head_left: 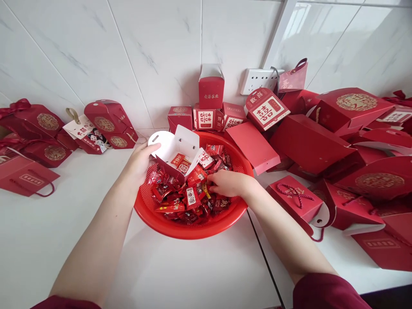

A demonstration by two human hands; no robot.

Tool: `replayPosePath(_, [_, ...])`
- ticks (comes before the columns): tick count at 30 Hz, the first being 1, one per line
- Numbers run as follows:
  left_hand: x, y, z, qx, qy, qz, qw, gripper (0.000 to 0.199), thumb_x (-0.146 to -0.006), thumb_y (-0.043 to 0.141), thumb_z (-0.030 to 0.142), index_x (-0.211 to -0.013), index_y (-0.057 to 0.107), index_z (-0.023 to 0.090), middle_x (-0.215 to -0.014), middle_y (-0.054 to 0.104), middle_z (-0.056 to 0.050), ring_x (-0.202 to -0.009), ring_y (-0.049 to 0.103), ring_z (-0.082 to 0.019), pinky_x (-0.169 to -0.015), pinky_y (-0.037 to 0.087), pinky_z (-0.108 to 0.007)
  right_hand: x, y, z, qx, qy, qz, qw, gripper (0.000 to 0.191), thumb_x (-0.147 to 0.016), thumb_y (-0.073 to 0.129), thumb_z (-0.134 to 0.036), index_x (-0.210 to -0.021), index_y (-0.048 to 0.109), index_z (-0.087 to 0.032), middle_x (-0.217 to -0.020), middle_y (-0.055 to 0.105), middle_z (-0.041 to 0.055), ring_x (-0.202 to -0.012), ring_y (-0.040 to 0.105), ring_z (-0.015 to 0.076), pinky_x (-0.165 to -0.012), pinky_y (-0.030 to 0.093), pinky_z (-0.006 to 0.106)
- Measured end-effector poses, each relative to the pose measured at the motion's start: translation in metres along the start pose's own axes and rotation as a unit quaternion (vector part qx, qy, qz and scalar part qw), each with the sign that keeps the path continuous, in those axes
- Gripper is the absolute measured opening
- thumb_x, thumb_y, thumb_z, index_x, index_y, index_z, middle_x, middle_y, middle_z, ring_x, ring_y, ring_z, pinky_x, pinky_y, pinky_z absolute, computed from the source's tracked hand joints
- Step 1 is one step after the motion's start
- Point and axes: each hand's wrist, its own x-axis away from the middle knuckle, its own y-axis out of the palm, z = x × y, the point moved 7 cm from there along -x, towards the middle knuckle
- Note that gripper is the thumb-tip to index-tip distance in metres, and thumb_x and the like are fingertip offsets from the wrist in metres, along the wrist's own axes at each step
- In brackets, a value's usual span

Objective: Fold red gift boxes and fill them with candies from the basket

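Note:
My left hand grips the side of an opened red gift box, thumb over its white inner flap. The box is tilted above the basket, and a few red candy packets lie inside it. Beneath it, a round red plastic basket holds many wrapped candies, mostly red with some yellow. My right hand reaches into the candies at the basket's right side, fingers bent down among the wrappers. Its fingertips are partly hidden, so I cannot make out what they hold.
Red gift boxes pile up on the right, some open. More boxes stand at the left by the tiled wall. Behind the basket, an open upright box rests on smaller ones. A white power strip is against the wall.

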Motion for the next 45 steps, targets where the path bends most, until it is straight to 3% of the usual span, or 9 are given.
replayPosePath(7, [0.0017, 0.0008, 0.0004, 0.009, -0.001, -0.015, 1.0, 0.054, -0.065, 0.078, 0.031, -0.116, 0.071, 0.014, -0.104, 0.074, -0.008, -0.086, 0.068, -0.022, -0.068, 0.054, -0.028, 0.0029, -0.0033, -0.0028, -0.001, 0.004, 0.0, 1.0, 0.03, -0.096, 0.045, -0.027, -0.112, 0.067, -0.013, -0.106, 0.073, 0.0141, -0.095, 0.068, 0.0254, -0.074, 0.048, 0.031])
replayPosePath(23, [0.0057, 0.003, 0.0052, -0.004, -0.001, -0.007, 1.0, 0.043, -0.062, 0.078, 0.03, -0.102, 0.072, 0.014, -0.092, 0.073, -0.005, -0.079, 0.066, -0.019, -0.065, 0.051, -0.025, 0.0015, -0.0002, -0.0012, -0.002, 0.002, 0.002, 1.0, 0.029, -0.097, 0.045, -0.029, -0.11, 0.067, -0.015, -0.107, 0.073, 0.014, -0.095, 0.069, 0.026, -0.073, 0.048, 0.03])
replayPosePath(33, [0.0019, 0.0028, 0.0036, -0.007, 0.01, -0.02, 1.0, 0.044, -0.066, 0.077, 0.029, -0.107, 0.072, 0.013, -0.096, 0.074, -0.009, -0.08, 0.068, -0.022, -0.068, 0.054, -0.03, 0.0003, 0.0007, -0.0007, -0.007, 0.004, 0.003, 1.0, 0.028, -0.096, 0.047, -0.03, -0.111, 0.067, -0.016, -0.106, 0.073, 0.0124, -0.095, 0.068, 0.0253, -0.076, 0.047, 0.03])
replayPosePath(45, [-0.0017, 0.0031, -0.0004, 0.002, 0.005, -0.02, 1.0, 0.049, -0.065, 0.078, 0.03, -0.111, 0.072, 0.014, -0.095, 0.075, -0.008, -0.079, 0.069, -0.021, -0.066, 0.053, -0.028, -0.0008, 0.0033, 0.0024, -0.003, -0.002, 0.006, 1.0, 0.03, -0.095, 0.046, -0.03, -0.112, 0.068, -0.016, -0.104, 0.073, 0.0121, -0.094, 0.067, 0.0255, -0.076, 0.047, 0.031])
